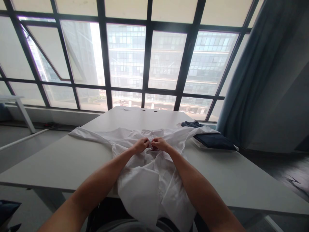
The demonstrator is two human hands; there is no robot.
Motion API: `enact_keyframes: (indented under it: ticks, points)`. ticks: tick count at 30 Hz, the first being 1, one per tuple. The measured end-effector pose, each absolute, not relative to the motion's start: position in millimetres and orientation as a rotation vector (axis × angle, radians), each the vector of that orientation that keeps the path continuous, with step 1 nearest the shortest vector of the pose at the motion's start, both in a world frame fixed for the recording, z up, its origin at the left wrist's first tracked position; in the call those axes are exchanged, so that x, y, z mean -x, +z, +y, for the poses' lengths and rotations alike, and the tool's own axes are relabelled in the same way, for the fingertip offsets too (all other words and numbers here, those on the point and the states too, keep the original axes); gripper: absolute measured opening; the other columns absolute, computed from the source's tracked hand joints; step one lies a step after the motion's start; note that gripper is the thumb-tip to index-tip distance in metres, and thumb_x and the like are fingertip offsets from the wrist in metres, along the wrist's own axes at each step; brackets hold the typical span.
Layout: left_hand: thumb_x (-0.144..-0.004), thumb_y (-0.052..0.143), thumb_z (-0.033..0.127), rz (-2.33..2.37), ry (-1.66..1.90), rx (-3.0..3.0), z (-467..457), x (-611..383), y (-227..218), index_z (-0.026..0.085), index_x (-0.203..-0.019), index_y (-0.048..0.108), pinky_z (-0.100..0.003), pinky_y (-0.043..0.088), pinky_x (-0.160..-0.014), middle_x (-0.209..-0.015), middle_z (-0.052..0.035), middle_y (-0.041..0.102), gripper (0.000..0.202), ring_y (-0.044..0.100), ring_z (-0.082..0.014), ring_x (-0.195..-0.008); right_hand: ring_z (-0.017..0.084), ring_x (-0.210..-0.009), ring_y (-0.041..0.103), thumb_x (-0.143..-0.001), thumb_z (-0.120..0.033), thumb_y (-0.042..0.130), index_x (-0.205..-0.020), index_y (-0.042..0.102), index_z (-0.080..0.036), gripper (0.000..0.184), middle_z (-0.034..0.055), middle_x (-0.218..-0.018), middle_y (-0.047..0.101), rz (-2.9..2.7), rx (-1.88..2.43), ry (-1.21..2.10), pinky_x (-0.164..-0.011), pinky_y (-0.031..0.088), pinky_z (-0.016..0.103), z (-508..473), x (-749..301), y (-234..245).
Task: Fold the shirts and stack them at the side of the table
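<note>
A white long-sleeved shirt (142, 183) lies spread on the table, its sleeves stretched out to both sides and its lower part hanging over the near edge toward my lap. My left hand (142, 145) pinches the front of the shirt just below the collar. Right beside it, my right hand (159, 144) grips the same front part, fingers bent inward. The two hands almost touch. Whatever small detail lies between the fingertips is too small to make out.
The white table (91, 161) reaches toward large windows. Dark folded clothing (214, 141) lies at the right, partly under the shirt's right sleeve. A blue-grey curtain (243, 80) hangs at the right, and another white table (23, 112) stands at the left.
</note>
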State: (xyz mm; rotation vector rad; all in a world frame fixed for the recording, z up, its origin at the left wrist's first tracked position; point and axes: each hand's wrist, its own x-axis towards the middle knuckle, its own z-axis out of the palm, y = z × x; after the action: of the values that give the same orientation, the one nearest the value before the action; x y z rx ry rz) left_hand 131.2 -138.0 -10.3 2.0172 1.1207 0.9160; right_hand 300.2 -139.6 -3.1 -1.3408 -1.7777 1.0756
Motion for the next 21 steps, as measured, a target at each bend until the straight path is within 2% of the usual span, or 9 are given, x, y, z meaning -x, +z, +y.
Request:
enact_keyframes:
  ticks: [4,8,14,21]
  points:
    - [-0.079,0.051,0.025,1.123,0.956,-2.003,-136.5,-131.7,-14.9,0.017,-0.062,0.051,-0.024,0.034,-0.057,-0.057,0.0038,0.050,0.018,0.044,-0.0114,-0.058,0.010,-0.046,0.057,-0.074,-0.018,0.062,-0.062,0.060,-0.016,0.013,-0.0032,-0.048,0.060,-1.848,1.355,0.991,-0.047,0.045,0.017,-135.3,-297.4,-8.4]
    - [-0.075,0.051,0.022,1.148,0.999,-1.953,-133.5,-131.5,-20.0,0.018,-0.059,0.045,-0.023,0.033,-0.055,-0.054,0.0047,0.047,0.018,0.041,-0.0104,-0.056,0.011,-0.047,0.056,-0.073,-0.017,0.061,-0.068,0.066,-0.015,0.007,-0.0038,-0.046,0.059,-1.948,1.355,0.844,-0.048,0.041,0.018,-133.6,-295.1,-11.2]
    - [-0.068,0.052,0.018,1.166,1.010,-1.892,-130.2,-129.9,-23.2,0.018,-0.058,0.044,-0.022,0.034,-0.056,-0.055,0.0054,0.044,0.012,0.042,-0.0103,-0.059,0.009,-0.048,0.047,-0.074,-0.021,0.061,-0.069,0.071,-0.014,0.014,-0.0045,-0.047,0.056,-2.067,1.347,0.607,-0.051,0.035,0.019,-139.4,-292.7,-8.6]
    - [-0.073,0.061,0.023,1.278,0.921,-1.855,-137.8,-132.5,-19.6,0.019,-0.057,0.048,-0.029,0.038,-0.058,-0.055,-0.0002,0.053,0.021,0.048,-0.0158,-0.064,0.009,-0.053,0.048,-0.076,-0.021,0.058,-0.064,0.070,-0.013,0.019,-0.0030,-0.052,0.058,-2.108,1.427,0.498,-0.052,0.033,0.018,-138.9,-290.1,-10.6]
